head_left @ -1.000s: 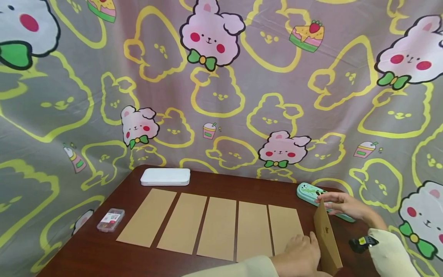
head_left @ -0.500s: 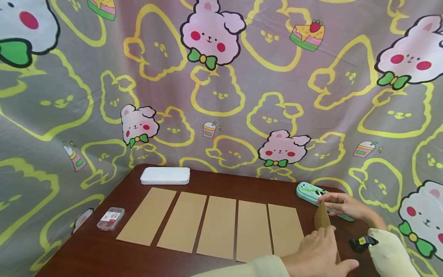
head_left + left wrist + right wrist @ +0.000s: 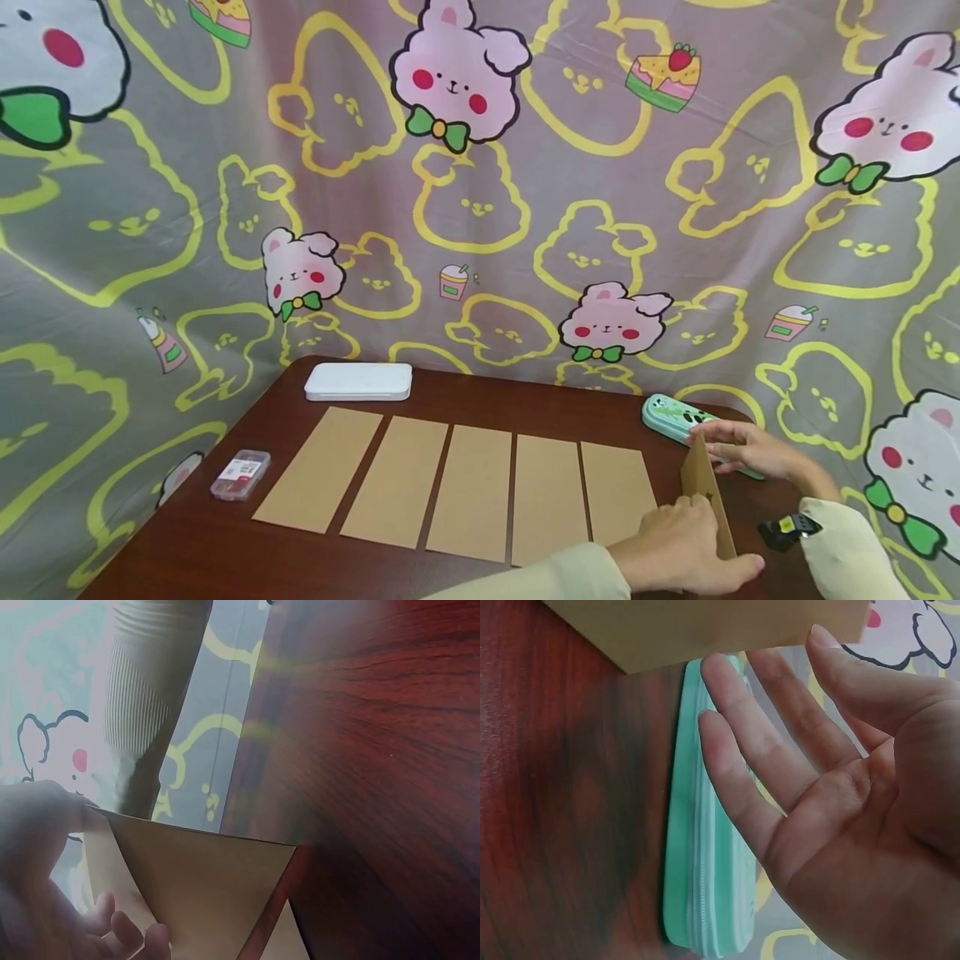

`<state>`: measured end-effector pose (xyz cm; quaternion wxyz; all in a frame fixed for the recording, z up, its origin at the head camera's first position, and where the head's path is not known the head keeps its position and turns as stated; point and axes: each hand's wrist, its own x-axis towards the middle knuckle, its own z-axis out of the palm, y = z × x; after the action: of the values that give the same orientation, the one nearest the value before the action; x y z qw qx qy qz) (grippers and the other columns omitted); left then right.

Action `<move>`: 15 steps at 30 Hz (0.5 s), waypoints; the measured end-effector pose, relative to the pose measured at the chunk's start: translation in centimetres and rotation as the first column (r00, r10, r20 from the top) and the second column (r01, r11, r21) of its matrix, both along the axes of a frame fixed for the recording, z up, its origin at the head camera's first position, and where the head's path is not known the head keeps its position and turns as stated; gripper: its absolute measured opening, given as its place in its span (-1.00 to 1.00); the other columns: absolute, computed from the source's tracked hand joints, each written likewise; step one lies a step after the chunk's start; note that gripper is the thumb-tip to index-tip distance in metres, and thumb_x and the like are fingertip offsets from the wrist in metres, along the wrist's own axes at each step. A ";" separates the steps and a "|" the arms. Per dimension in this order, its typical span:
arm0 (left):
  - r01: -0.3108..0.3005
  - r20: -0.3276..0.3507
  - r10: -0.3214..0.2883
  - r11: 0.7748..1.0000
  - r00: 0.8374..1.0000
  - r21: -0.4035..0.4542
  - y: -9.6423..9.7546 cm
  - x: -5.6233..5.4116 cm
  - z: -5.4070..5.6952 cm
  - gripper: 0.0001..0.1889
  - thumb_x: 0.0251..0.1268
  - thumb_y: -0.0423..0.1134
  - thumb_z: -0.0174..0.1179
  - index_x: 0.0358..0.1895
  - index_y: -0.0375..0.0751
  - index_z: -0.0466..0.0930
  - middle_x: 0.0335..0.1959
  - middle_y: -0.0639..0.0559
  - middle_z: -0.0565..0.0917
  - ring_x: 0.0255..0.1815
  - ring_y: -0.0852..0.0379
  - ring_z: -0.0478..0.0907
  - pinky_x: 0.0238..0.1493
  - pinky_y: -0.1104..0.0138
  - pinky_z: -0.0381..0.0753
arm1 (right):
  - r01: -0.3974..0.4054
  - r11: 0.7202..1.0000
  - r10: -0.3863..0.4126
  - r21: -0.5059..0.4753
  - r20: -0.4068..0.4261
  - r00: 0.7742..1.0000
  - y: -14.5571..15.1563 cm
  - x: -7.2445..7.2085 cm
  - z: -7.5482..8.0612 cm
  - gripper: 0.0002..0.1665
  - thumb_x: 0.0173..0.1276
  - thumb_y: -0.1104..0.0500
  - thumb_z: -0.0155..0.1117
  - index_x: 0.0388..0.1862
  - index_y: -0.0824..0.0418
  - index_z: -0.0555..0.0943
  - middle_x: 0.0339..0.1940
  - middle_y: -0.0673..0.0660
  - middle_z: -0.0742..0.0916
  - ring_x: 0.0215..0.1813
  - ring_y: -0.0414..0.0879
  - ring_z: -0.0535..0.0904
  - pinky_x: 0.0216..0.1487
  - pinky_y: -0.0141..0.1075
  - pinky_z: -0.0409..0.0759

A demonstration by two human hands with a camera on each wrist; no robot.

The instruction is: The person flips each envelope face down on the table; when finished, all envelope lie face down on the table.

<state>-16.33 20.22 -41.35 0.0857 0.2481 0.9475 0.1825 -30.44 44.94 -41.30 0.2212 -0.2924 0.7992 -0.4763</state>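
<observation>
A brown kraft-paper rectangle (image 3: 699,475) with a small dark print stands on edge between my two hands at the table's right side. My left hand (image 3: 678,546) grips its near end, fingers on the left face and thumb out to the right. In the left wrist view the thumb lies over the kraft piece's (image 3: 202,877) upper edge, with curled fingertips lower down. At the far upper corner my right hand (image 3: 746,450) pinches it between thumb and fingers. The right wrist view shows the kraft piece (image 3: 727,630) at the fingertips, two lower fingers extended beside a mint-green zip case (image 3: 705,810).
Several flat kraft rectangles (image 3: 468,492) lie in a row on the dark wood table (image 3: 525,396). A white flat case (image 3: 358,382) sits at the back left, a small clear box (image 3: 240,475) at the left edge. Patterned cloth (image 3: 480,200) hangs behind.
My left hand has moved up and right from beside the kraft piece's lower face onto its near end, thumb now out to the right. The right hand stays at the far corner.
</observation>
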 end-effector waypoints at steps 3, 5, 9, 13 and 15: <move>0.001 0.013 -0.001 1.000 1.000 0.027 -0.1 0.0 -0.1 -0.39 0.31 0.52 -0.05 0.00 0.09 0.51 -0.21 0.29 0.56 -0.35 0.29 0.53 -0.47 0.33 0.42 | -0.016 1.000 0.016 -0.021 0.020 1.000 0.1 0.0 -0.5 -0.54 0.64 0.31 -0.06 0.32 -0.12 0.53 0.18 -0.37 0.69 0.14 -0.39 0.67 0.02 -0.29 0.72; 0.003 0.017 -0.004 0.999 1.000 0.043 -0.1 0.1 -0.1 -0.43 0.32 0.50 -0.05 -0.09 0.09 0.51 -0.28 0.29 0.55 -0.39 0.31 0.50 -0.49 0.33 0.41 | -0.015 1.000 0.016 -0.026 0.040 0.999 0.2 0.1 -0.9 -0.51 0.64 0.31 -0.07 0.30 -0.21 0.53 0.18 -0.38 0.68 0.15 -0.38 0.67 0.03 -0.29 0.72; -0.004 0.024 0.002 0.999 1.000 0.055 -0.1 0.1 -0.1 -0.46 0.33 0.49 -0.04 -0.25 0.08 0.52 -0.39 0.29 0.52 -0.46 0.32 0.48 -0.52 0.30 0.41 | 0.036 0.999 -0.035 -0.007 0.097 0.995 0.4 0.3 -1.7 -0.53 0.63 0.28 -0.02 0.34 -0.16 0.52 0.18 -0.40 0.67 0.15 -0.38 0.67 0.05 -0.27 0.72; -0.003 0.024 0.002 0.999 1.000 0.049 0.0 0.1 -0.2 -0.46 0.34 0.48 -0.04 -0.22 0.09 0.52 -0.37 0.29 0.54 -0.45 0.32 0.49 -0.51 0.30 0.41 | 0.104 0.994 -0.108 0.034 0.131 0.985 0.5 0.4 -2.7 -0.52 0.60 0.25 0.07 0.45 0.23 0.45 0.13 -0.37 0.67 0.10 -0.33 0.69 0.04 -0.22 0.72; 0.006 0.028 -0.008 0.998 1.000 0.056 -0.1 0.2 -0.2 -0.47 0.36 0.47 -0.04 -0.24 0.08 0.52 -0.39 0.28 0.53 -0.47 0.32 0.48 -0.51 0.30 0.42 | 0.133 0.989 -0.140 0.065 0.130 0.981 0.4 0.5 -3.1 -0.44 0.59 0.22 0.10 0.47 0.41 0.36 0.12 -0.34 0.68 0.09 -0.33 0.69 0.03 -0.20 0.72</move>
<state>-16.16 20.13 -41.53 0.0929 0.2512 0.9398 0.2123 -29.92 45.32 -44.42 0.2495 -0.1978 0.8136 -0.4865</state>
